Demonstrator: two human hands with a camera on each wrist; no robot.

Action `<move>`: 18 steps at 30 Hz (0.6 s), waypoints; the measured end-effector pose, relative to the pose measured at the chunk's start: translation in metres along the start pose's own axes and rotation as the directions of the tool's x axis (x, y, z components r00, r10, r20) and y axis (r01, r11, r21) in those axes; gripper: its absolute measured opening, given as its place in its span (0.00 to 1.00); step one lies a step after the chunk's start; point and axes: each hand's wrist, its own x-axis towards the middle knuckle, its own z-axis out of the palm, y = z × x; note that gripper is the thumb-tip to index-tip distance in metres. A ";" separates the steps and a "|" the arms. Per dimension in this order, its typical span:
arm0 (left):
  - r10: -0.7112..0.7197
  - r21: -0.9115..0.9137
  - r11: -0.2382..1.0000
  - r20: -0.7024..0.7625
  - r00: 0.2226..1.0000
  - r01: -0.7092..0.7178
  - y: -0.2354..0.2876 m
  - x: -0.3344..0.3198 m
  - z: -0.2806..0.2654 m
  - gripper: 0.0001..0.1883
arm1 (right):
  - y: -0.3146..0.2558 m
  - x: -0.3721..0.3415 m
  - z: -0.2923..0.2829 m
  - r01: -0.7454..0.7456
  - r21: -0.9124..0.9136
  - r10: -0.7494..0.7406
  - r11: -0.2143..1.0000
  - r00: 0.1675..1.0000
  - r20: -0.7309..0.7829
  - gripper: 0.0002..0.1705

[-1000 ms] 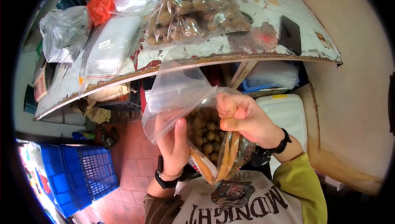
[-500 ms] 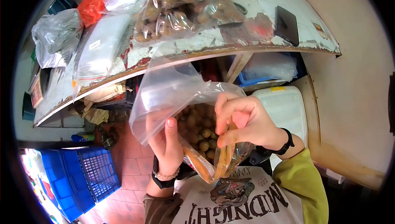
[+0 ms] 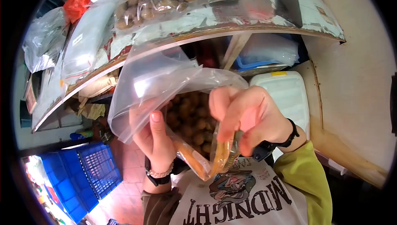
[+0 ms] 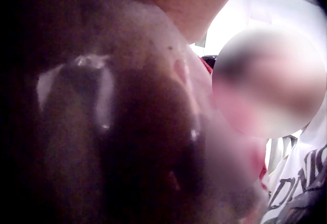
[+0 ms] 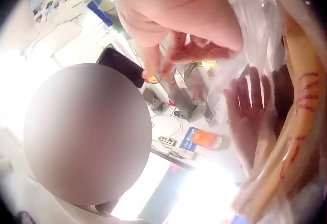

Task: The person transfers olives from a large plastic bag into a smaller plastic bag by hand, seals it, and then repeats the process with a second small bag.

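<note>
A clear plastic bag (image 3: 188, 78) stands with its wide mouth spread out, many round brown pieces (image 3: 190, 117) inside. Yellow-orange strips (image 3: 223, 154) run down its near side; red print shows on one in the right wrist view. My left hand (image 3: 153, 134) supports the left side, its fingers straight behind the clear plastic and its thumb raised. At the right side, my right hand (image 3: 248, 117) grips the bag's wall, with curled fingers at the mouth and the thumb lower down outside. The left wrist view is mostly dark, blurred plastic.
On the worn table (image 3: 206, 20) ahead lie filled bags of brown pieces (image 3: 161, 1), a flat stack of clear bags (image 3: 84, 39), a red bag (image 3: 76, 2) and a black phone (image 3: 288, 6). A blue crate (image 3: 99, 167) stands at left, a white lidded box (image 3: 281, 88) at right.
The bag and both hands have shifted left in the head view, while the table has slid upward. My right hand's fingers and thumb have spread from a tight pinch to a wider hold.
</note>
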 end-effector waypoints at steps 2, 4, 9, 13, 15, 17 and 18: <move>0.006 0.063 0.998 -0.052 0.999 -0.003 -0.006 -0.002 -0.002 0.15 | 0.008 -0.001 -0.006 0.084 0.253 -0.117 0.964 0.986 0.119 0.30; 0.014 0.028 1.000 -0.028 1.000 -0.013 -0.008 -0.001 -0.004 0.14 | 0.006 -0.004 -0.006 0.117 0.280 -0.162 0.953 0.976 0.146 0.32; 0.028 0.083 0.996 -0.007 1.000 -0.027 -0.010 0.001 -0.004 0.20 | 0.002 -0.006 -0.012 0.077 0.221 -0.134 0.972 0.958 0.255 0.26; 0.025 0.096 0.995 -0.012 1.000 -0.024 -0.012 0.001 -0.006 0.20 | 0.003 -0.004 -0.010 0.153 0.255 -0.228 0.955 0.927 0.297 0.25; 0.029 0.112 0.993 -0.005 1.000 -0.028 -0.012 0.001 -0.008 0.19 | 0.004 -0.004 -0.009 0.166 0.270 -0.248 0.948 0.920 0.304 0.25; 0.034 0.126 0.991 0.004 0.999 -0.034 -0.011 0.001 -0.008 0.19 | 0.001 -0.006 -0.009 0.150 0.263 -0.230 0.953 0.923 0.307 0.25; 0.029 0.137 0.990 0.015 0.999 -0.031 -0.010 0.001 -0.009 0.19 | 0.001 -0.006 -0.009 0.151 0.265 -0.232 0.952 0.923 0.307 0.25</move>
